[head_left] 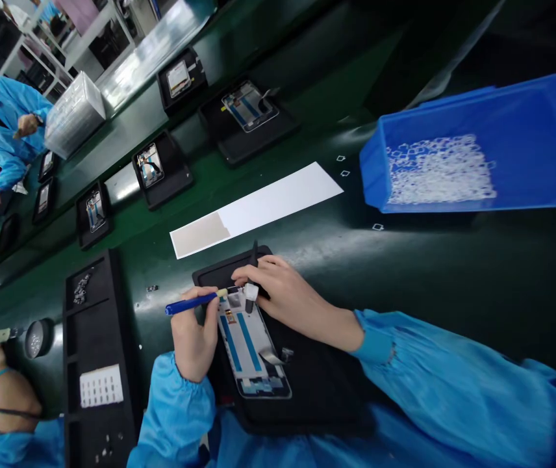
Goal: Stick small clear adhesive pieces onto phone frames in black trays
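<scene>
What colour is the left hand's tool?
The tool is blue with a yellowish end, as the head view shows.

lt gry phone (245, 354) w/ 2 blue stripes (249, 342), blue-yellow pen (193, 303), blk tray (314, 390), dk green bench (453, 279), blue bin (526, 143)

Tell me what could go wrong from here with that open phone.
The blue pen-like tool in the left hand is at the open phone's upper end; a slip might mark it.
The flap sticking up near the phone's lower end could get snagged.
Small loose parts on the bench could be knocked away.
</scene>
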A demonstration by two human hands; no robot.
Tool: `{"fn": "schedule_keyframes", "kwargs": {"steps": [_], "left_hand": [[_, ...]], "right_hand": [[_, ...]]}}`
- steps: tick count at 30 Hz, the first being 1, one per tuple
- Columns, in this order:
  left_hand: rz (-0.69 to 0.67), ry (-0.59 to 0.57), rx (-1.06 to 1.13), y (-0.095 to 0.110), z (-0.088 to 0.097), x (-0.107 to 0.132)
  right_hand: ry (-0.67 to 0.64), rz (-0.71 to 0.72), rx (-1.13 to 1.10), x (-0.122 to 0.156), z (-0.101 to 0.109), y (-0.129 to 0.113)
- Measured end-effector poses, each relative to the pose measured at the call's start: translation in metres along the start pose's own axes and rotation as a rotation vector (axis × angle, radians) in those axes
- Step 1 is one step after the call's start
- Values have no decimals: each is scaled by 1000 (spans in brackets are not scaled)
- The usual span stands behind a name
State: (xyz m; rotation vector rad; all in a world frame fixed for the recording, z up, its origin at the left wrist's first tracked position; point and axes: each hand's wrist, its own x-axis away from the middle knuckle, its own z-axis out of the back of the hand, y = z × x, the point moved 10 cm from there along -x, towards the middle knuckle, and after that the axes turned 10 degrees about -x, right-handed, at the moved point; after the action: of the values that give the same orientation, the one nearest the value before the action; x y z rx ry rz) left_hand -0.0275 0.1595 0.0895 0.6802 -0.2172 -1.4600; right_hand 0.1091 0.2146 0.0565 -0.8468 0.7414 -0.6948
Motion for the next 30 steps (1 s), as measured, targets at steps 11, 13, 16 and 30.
{"fn": "schedule_keyframes", "kwargs": {"steps": [11,13,16,30], "left_hand": [[-85,-134,-77,21,-15,-6],[-103,-140,-88,24,-17,-6],[-124,-141,-103,27,-18,-6],[-273,-207,-192,48,-27,-5]], "right_hand": [[-61,-38,-139,0,-2,14],[-58,-32,-141,0,-2,16],[-51,-27,-142,0,-3,17],[-60,25,-152,0,3,7]]}}
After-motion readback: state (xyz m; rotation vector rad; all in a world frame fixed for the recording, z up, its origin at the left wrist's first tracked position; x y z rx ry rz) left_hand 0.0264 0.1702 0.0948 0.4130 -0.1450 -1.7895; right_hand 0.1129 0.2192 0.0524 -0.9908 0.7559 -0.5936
